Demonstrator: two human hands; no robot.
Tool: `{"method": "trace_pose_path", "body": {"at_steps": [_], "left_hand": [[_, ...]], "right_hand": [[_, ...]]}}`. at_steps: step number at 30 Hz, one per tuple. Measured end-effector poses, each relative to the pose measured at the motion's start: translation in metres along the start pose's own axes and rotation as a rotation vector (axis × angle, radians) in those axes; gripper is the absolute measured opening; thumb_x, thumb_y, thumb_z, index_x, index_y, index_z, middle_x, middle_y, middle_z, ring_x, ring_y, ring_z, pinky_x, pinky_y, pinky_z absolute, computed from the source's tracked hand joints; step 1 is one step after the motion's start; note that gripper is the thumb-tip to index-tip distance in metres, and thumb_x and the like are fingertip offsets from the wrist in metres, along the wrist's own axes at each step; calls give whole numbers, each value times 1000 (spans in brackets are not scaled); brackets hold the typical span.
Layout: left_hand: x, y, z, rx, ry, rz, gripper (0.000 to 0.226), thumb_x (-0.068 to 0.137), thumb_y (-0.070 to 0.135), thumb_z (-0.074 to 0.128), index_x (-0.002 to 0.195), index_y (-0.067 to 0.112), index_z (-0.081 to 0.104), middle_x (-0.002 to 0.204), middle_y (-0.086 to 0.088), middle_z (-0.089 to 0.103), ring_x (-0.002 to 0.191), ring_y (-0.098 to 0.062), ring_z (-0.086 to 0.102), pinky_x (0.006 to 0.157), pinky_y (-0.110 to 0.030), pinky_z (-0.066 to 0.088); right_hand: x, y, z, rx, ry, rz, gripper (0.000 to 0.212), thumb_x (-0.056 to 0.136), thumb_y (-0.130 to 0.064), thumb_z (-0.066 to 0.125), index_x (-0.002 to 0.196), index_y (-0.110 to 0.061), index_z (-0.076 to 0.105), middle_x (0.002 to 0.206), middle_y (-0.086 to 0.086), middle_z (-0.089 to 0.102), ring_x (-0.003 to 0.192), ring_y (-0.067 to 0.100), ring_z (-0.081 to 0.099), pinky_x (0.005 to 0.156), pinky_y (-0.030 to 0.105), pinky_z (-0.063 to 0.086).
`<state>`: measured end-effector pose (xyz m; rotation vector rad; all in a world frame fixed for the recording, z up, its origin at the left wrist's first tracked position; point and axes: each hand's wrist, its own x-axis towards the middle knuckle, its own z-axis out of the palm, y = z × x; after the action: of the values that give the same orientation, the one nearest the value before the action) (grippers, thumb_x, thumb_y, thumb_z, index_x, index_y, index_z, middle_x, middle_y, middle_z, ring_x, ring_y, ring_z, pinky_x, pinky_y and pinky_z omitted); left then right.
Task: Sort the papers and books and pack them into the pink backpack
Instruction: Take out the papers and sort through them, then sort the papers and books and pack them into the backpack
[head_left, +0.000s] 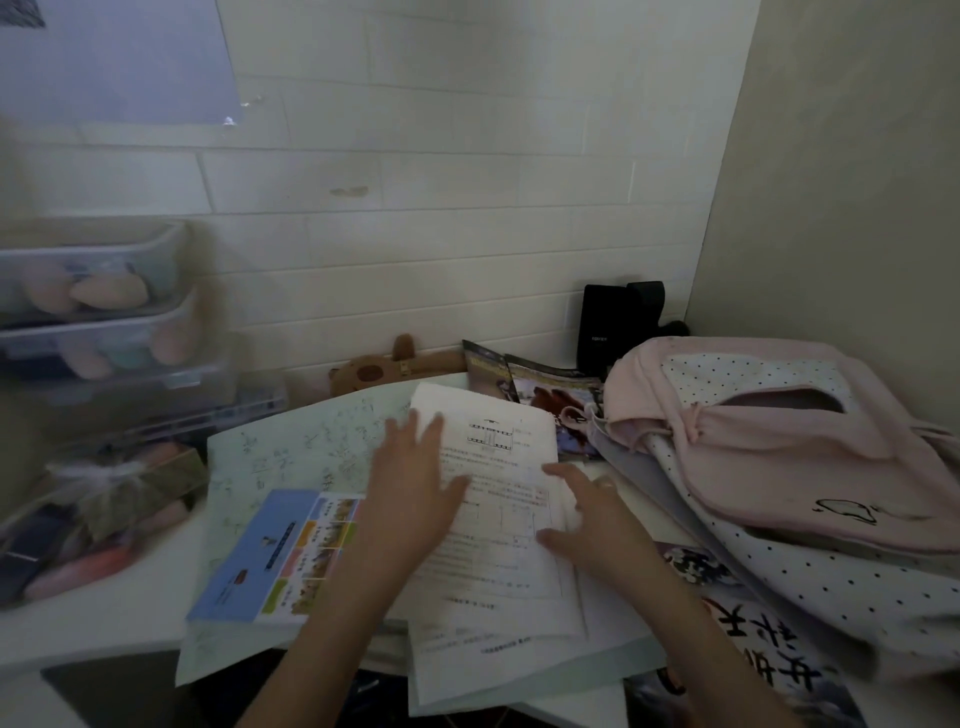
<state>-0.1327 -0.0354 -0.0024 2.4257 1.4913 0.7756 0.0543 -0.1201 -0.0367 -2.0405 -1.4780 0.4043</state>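
A white printed worksheet (498, 519) lies on top of a loose stack of papers in the middle of the desk. My left hand (415, 493) lies flat on its left side with straight, spread fingers. My right hand (587, 514) rests at its right edge; its fingers lie along the paper's edge, and I cannot see whether they hold it. A blue book (275, 561) with coloured squares lies to the left on a large pale green sheet (291, 447). The pink backpack (779, 441) lies on its side at the right, its opening facing me.
Dark-covered magazines (524, 379) lean behind the papers, and another one (748, 649) lies at the lower right. A brown plush toy (384, 369) and black speakers (618, 322) stand by the wall. Clear storage bins (98, 312) and clutter fill the left side.
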Motion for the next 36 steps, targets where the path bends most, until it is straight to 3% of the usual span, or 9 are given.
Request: {"method": "trace_pose_path", "body": {"at_steps": [4, 8, 11, 15, 19, 23, 27, 32, 36], "left_hand": [[3, 13, 44, 267, -150, 213, 70, 96, 57, 23, 150, 26, -9, 158, 2, -19, 143, -19, -24, 108, -46, -21], [2, -3, 74, 350, -296, 169, 67, 95, 59, 10, 148, 26, -15, 157, 0, -22, 142, -21, -25, 109, -50, -21], [4, -3, 74, 366, -309, 163, 68, 95, 59, 9, 148, 26, -15, 157, -1, -22, 143, -22, -24, 109, -49, -21], [4, 19, 61, 323, -278, 211, 66, 98, 54, 15, 150, 22, -10, 158, -4, -19, 143, -22, -23, 112, -50, -16], [-3, 77, 55, 4, -213, 432, 57, 98, 49, 32, 146, 19, 30, 155, -5, 23, 144, -22, 14, 115, -38, 16], [-9, 116, 55, -273, -417, 547, 32, 94, 33, 52, 121, 16, 56, 128, -3, 50, 121, -17, 43, 95, -25, 35], [-19, 126, 61, -344, -579, 604, 33, 89, 21, 59, 122, 16, 58, 127, -4, 50, 115, -17, 48, 89, -16, 34], [-26, 130, 76, -378, -600, 644, 51, 82, 24, 70, 128, 13, 53, 128, -6, 50, 117, -19, 48, 99, -26, 41], [-22, 131, 87, -380, -537, 671, 98, 65, 29, 84, 145, 16, 28, 141, -5, 39, 128, -20, 39, 107, -30, 34]], "right_hand": [[7, -5, 12, -216, 41, -67, 68, 89, -56, 47, 146, -41, 14, 157, -3, 13, 142, 19, 15, 111, 44, 22], [3, 2, 21, -389, -225, -68, 60, 95, -58, 24, 149, -39, 7, 159, -9, 1, 146, 11, -2, 113, 53, -7], [-2, -2, 8, -260, -166, -84, 57, 97, -47, 37, 148, -38, 14, 159, -7, 13, 145, 10, 9, 117, 45, -4], [-12, 10, -31, -361, 273, -15, 83, 84, -43, 61, 148, -37, 7, 158, -4, 11, 146, 19, 8, 115, 53, 8], [-17, 23, -70, -584, 96, 448, 111, 79, -43, 67, 143, -37, -23, 155, 10, 12, 139, 39, 17, 100, 64, 27], [-6, 32, -83, -580, 99, 486, 80, 91, -28, 52, 148, -32, -3, 135, 18, 41, 121, 36, 41, 94, 53, 41], [9, 28, -110, -554, 46, 306, 48, 92, -12, 47, 139, -8, 35, 121, 16, 57, 104, 28, 58, 82, 33, 47], [32, 2, -152, -273, -20, 226, 66, 88, -10, 53, 147, -14, 25, 143, 13, 40, 116, 30, 48, 88, 35, 44], [52, -16, -183, 269, 59, 167, 80, 82, 5, 56, 145, -34, 27, 126, 4, 42, 84, 25, 59, 70, 35, 55]]}}
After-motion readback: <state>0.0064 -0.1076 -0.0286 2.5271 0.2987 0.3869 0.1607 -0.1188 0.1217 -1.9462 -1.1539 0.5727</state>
